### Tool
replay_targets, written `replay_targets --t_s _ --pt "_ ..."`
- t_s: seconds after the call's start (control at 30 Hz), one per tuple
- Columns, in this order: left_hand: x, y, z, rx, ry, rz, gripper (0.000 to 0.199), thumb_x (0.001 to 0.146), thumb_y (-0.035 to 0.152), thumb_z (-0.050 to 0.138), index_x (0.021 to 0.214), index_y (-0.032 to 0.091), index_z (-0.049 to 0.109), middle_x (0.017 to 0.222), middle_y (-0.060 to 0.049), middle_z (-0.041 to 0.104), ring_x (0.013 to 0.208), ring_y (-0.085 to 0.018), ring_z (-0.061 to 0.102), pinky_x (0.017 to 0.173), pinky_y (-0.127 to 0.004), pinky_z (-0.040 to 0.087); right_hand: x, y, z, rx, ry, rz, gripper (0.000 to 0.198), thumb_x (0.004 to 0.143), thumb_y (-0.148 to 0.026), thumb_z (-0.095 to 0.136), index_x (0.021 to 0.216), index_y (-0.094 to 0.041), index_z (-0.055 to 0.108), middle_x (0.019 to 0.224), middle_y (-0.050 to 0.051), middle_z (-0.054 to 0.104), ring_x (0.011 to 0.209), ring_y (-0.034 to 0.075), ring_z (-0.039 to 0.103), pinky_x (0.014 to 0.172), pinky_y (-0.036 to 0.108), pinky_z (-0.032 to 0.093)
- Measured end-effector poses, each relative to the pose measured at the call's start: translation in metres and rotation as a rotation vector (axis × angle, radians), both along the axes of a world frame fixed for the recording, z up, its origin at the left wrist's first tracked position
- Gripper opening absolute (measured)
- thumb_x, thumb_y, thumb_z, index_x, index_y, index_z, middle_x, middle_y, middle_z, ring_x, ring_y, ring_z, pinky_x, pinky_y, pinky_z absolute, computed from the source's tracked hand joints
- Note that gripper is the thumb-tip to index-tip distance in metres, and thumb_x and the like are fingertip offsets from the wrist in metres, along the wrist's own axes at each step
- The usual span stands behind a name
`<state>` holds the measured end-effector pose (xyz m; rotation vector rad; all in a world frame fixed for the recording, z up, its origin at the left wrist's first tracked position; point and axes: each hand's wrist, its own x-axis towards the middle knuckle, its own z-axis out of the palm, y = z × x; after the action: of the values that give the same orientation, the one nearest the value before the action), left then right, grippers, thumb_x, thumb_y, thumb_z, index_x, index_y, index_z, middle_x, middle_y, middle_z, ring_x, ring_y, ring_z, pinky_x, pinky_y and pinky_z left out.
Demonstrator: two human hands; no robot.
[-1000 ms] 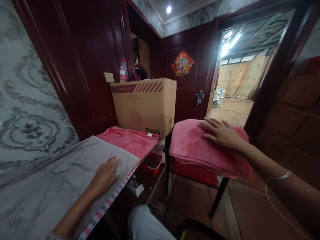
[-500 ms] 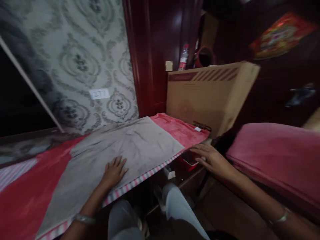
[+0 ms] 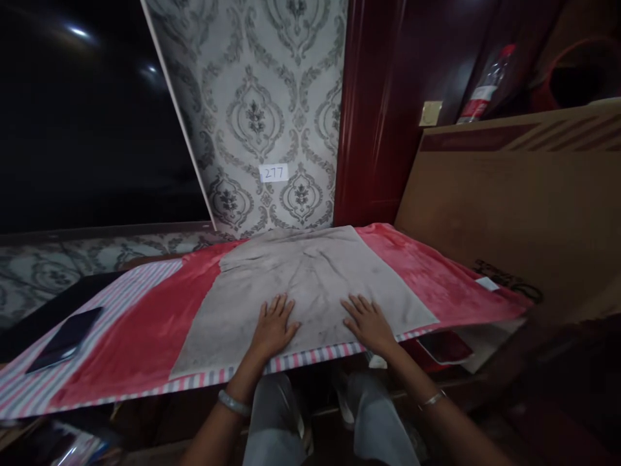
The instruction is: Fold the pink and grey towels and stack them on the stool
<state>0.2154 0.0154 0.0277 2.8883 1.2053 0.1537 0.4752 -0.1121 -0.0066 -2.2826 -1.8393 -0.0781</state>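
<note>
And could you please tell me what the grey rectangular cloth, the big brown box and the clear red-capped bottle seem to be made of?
Grey rectangular cloth: probably soft plush, matte, judging by its smudgy nap and wrinkles.
Big brown box: likely cardboard, dull, with printed stripes and lettering.
Clear red-capped bottle: perhaps plastic, see-through above its label; glass remains possible.

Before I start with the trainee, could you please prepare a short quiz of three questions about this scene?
1. True or false: the left hand and the right hand both rest on the red cloth.
2. Which thing lies on the striped cloth? A) plastic bottle; B) smartphone; C) cardboard box.
3. Fill in: the paper label on the wallpaper reads ___.

Key: 1. False; both rest on the gray cloth. 2. B. 3. 277.
</note>
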Motion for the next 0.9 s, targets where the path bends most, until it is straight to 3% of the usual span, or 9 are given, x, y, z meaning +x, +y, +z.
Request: replay_targets --t_s 0.2,0.47,0.73,0.9 --pt "-0.001 -0.007 0.003 -0.016 -0.015 0.09 0.064 0.099 0.051 0.046 0.156 0.024 0.038 0.168 -0.011 0.023 0.155 -0.031 0.018 0.124 -0.056 0.017 0.002 -0.003 -0.007 -0.014 -0.045 -0.029 0.054 0.103 -0.047 0.037 0.154 -0.032 0.043 0.164 0.004 0.032 0.152 0.028 0.027 0.12 0.054 0.024" --pt "-0.014 -0.009 0.005 -0.068 -0.014 0.222 0.066 0.099 0.054 0.043 0.158 0.025 0.034 0.168 -0.012 0.02 0.155 -0.032 0.017 0.123 -0.059 0.016 0.006 -0.005 -0.022 0.119 -0.088 0.017 0.053 0.102 -0.047 0.038 0.149 -0.028 0.05 0.158 0.007 0.044 0.145 0.032 0.039 0.114 0.058 0.034" --pt "-0.088 0.002 0.016 -0.052 0.067 0.575 0.066 0.102 0.052 0.033 0.16 0.022 0.029 0.168 -0.011 0.019 0.155 -0.033 0.016 0.121 -0.062 0.019 0.005 -0.007 -0.029 0.192 -0.056 0.03 0.052 0.1 -0.044 0.036 0.145 -0.026 0.055 0.154 0.009 0.049 0.144 0.034 0.04 0.113 0.06 0.034" --pt "-0.13 -0.001 0.015 -0.014 0.054 0.826 0.065 0.102 0.047 0.032 0.158 0.013 0.034 0.164 -0.019 0.029 0.15 -0.037 0.029 0.118 -0.059 0.027 0.007 -0.007 -0.034 0.211 -0.062 0.029 0.054 0.099 -0.043 0.035 0.144 -0.026 0.056 0.153 0.009 0.051 0.144 0.034 0.04 0.113 0.06 0.034"
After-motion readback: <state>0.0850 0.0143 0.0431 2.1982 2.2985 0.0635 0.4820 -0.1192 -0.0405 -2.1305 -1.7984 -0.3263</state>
